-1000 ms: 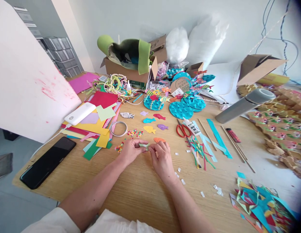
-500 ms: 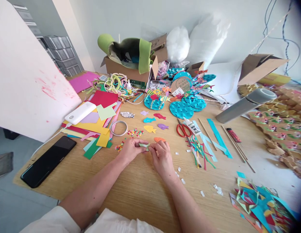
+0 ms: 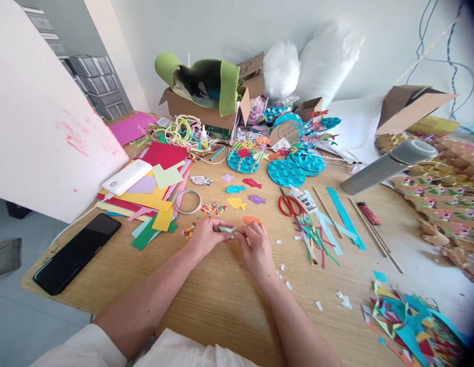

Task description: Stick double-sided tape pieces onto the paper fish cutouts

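My left hand [image 3: 207, 235] pinches a small pale green paper piece [image 3: 226, 230] between thumb and fingers. Its outline is partly hidden, so I cannot tell its full shape. My right hand [image 3: 255, 245] is closed at the right end of that piece, fingertips pressed together on it. Just behind my right hand lies an orange paper fish [image 3: 252, 220], partly covered. Farther back are several paper fish: a yellow one [image 3: 237, 203], a blue one [image 3: 236, 189], a red one [image 3: 252, 183] and purple ones. Confetti-like paper bits [image 3: 214, 208] lie beyond my left hand.
Red-handled scissors [image 3: 290, 206], a glue tube [image 3: 304, 199] and thin paper strips [image 3: 317, 237] lie to the right. A tape roll [image 3: 187, 202], coloured paper [image 3: 166, 158] and a phone [image 3: 76, 254] are left. A grey flask [image 3: 388, 167] and paper scraps [image 3: 409, 321] sit farther right.
Almost nothing differs. Both hands stay at the pale green paper piece, and the whole view has shifted very slightly.
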A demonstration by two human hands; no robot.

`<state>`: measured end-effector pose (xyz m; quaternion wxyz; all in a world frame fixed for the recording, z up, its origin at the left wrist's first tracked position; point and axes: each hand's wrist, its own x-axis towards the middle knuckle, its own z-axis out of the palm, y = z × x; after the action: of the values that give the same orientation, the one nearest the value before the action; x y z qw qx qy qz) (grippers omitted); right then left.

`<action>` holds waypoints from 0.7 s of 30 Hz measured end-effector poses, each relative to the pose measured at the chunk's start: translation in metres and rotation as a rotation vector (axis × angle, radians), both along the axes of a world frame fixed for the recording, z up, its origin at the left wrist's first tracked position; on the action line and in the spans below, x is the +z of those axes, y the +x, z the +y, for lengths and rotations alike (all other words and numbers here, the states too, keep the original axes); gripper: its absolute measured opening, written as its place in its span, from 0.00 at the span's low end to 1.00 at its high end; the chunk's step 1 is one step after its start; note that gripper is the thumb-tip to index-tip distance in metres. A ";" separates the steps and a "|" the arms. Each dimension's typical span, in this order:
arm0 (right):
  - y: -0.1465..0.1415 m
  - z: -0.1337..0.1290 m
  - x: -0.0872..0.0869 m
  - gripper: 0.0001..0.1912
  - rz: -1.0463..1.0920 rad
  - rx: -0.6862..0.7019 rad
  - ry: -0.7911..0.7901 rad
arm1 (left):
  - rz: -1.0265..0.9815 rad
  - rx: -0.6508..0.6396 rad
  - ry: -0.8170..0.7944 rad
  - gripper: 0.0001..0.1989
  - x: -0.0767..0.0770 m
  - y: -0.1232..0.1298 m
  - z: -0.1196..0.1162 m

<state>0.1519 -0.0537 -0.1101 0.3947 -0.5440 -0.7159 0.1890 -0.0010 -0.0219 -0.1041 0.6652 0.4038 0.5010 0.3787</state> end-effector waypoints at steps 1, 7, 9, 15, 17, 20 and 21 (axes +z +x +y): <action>0.000 0.000 0.000 0.08 0.002 0.001 -0.001 | 0.002 0.000 -0.003 0.17 0.000 0.000 0.000; 0.001 0.000 0.001 0.08 0.003 0.003 -0.018 | -0.015 0.008 -0.017 0.17 0.002 0.000 0.000; 0.001 0.000 0.001 0.09 0.007 0.006 -0.027 | -0.026 0.007 -0.020 0.17 0.002 0.001 0.000; 0.002 0.002 0.000 0.08 0.066 0.012 -0.063 | -0.045 0.000 -0.030 0.17 -0.001 0.001 0.000; 0.002 0.003 -0.001 0.08 0.084 0.012 -0.079 | -0.038 -0.005 -0.026 0.16 -0.002 0.001 0.000; 0.003 0.003 -0.001 0.08 0.110 0.011 -0.110 | -0.027 -0.010 -0.019 0.16 -0.002 0.001 0.000; 0.003 0.003 -0.001 0.08 0.119 0.010 -0.121 | -0.027 -0.009 -0.018 0.16 -0.001 0.000 0.000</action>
<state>0.1547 -0.0508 -0.1107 0.4023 -0.5511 -0.6810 0.2657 -0.0005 -0.0218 -0.1053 0.6773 0.3949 0.4935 0.3765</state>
